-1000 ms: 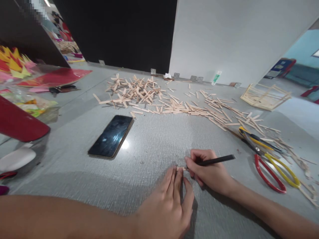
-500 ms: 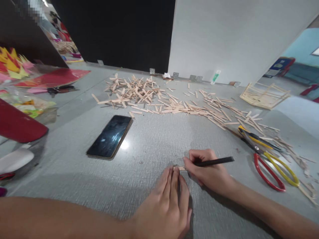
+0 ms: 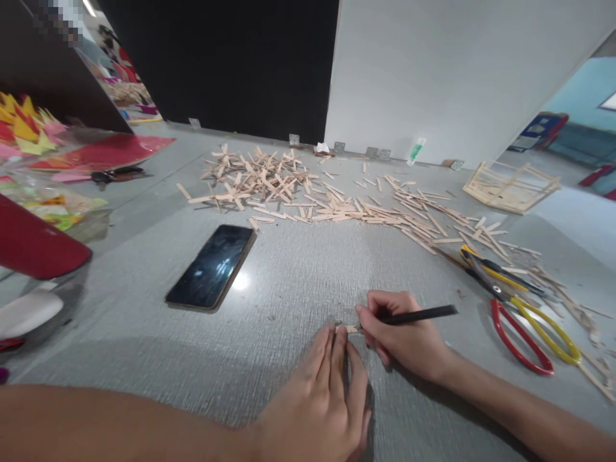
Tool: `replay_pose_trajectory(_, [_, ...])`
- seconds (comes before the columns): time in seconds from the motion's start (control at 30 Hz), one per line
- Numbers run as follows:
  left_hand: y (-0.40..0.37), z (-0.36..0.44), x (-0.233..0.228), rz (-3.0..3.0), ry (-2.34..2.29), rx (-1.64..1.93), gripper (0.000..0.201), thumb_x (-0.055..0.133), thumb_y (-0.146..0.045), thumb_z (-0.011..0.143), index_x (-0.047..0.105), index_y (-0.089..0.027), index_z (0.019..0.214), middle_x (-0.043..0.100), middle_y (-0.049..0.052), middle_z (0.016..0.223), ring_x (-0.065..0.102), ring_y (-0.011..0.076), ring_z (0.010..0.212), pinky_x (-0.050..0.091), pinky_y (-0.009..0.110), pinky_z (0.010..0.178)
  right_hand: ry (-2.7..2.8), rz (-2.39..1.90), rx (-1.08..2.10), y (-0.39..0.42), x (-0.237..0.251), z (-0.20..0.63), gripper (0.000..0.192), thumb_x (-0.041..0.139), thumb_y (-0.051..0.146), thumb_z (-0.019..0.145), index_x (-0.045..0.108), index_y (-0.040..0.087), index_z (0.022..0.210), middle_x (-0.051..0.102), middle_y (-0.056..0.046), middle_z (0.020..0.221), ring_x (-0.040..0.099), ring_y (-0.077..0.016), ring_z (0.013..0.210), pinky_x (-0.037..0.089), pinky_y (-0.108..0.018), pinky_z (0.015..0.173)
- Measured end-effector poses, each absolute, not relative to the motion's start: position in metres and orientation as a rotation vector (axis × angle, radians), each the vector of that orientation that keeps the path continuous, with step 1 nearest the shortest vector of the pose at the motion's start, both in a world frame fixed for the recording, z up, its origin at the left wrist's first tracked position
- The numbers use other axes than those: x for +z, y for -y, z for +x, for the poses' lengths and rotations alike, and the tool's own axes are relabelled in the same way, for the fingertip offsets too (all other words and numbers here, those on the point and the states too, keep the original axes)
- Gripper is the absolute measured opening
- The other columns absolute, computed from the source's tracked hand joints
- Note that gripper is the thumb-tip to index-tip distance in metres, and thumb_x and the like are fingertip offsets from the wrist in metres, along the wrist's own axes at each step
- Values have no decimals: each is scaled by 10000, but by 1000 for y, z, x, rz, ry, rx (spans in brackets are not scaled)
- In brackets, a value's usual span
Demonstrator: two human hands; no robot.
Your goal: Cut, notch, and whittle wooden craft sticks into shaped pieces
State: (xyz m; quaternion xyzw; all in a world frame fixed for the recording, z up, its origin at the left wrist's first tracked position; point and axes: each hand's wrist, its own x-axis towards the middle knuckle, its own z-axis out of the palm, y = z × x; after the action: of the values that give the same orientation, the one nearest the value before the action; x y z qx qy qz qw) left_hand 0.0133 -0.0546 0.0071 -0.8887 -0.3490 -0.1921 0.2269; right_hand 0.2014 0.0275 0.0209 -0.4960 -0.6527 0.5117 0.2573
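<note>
Under the fingertips of my left hand (image 3: 320, 398) a small wooden stick (image 3: 353, 329) is pressed flat against the grey table (image 3: 289, 282); most of it is covered. My left fingers are stretched forward and close together. A slim black pen (image 3: 426, 314) is pinched in my right hand (image 3: 407, 333), its back end pointing right. Its tip is hidden behind my fingers, close to the stick's right end. Beyond both hands lies a spread of loose wooden sticks (image 3: 346, 206), with a heap of joined sticks (image 3: 260, 173) to its left.
A phone (image 3: 212, 266) lies left of my hands. Scissors with red and yellow handles (image 3: 498, 292) rest at the right, beside wood scraps. A small stick frame (image 3: 513, 186) stands farther back. At the left are a red cylinder (image 3: 38, 237) and a white object (image 3: 31, 310).
My right hand and the pen have shifted very slightly to the right. My left hand stays pressed on the stick. Everything else lies as before.
</note>
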Motion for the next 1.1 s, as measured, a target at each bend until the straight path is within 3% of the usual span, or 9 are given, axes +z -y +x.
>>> replay_pose_trajectory(1.1, [57,14,10,-2506,993,-502,458,432,-326,1050,612,57,1227,775,283,1148,768,356,1104,342,493,1148,1836,-1325,1354,-29,22,200,445,652,308,949,433,229,570,495,78,427,419,-50,303,296,-165,330])
